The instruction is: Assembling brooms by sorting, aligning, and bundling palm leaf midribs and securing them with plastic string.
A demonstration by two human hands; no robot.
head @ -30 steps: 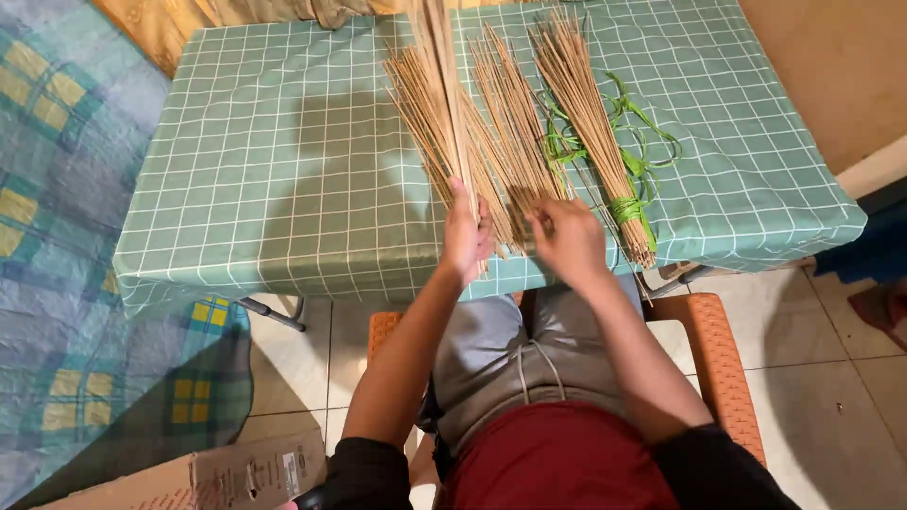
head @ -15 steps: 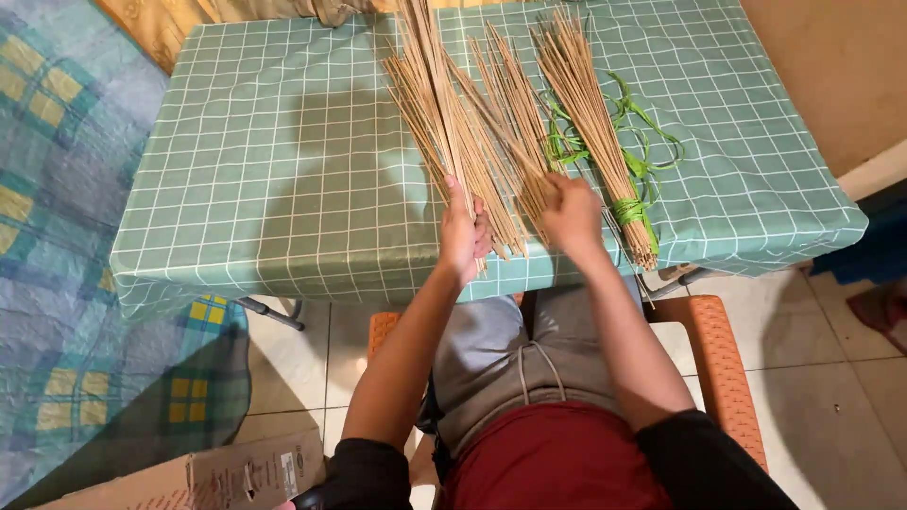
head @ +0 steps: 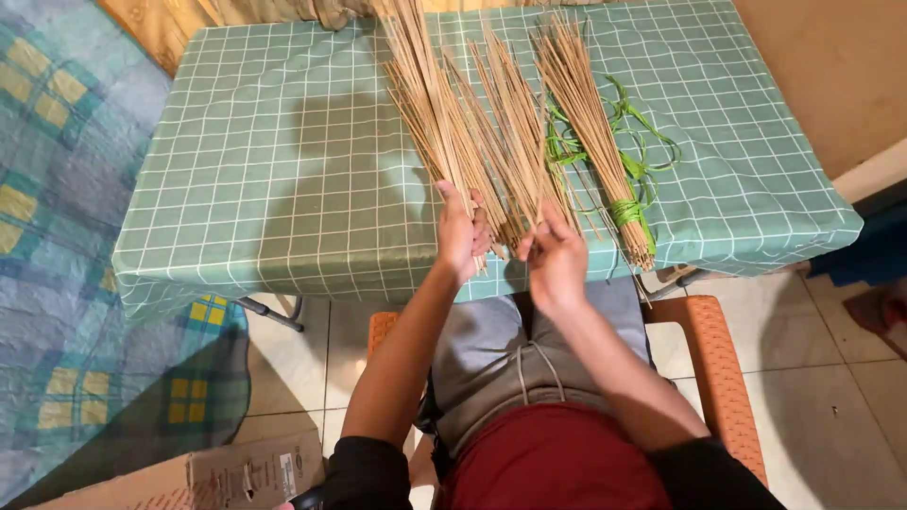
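Two hands at the near edge of the worktop, gathering thin sticks.

Nearest, my left hand [head: 461, 231] and right hand [head: 556, 257], fingers curled around the near ends of a loose stick bundle [head: 472, 132]. Beside it, right: tied stick bundle [head: 590, 132], bound with green strip [head: 625, 210]. All on green checked worktop [head: 283, 170].

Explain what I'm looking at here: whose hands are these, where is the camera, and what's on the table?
There is no machine: a seated person works with bare hands, and the one camera sits on their head, looking down. The table has a green checked cloth. On it lie loose thin tan sticks, a tied bundle bound with green string, and more string beside it. The left hand and right hand both grip the near ends of the loose sticks at the table's edge.
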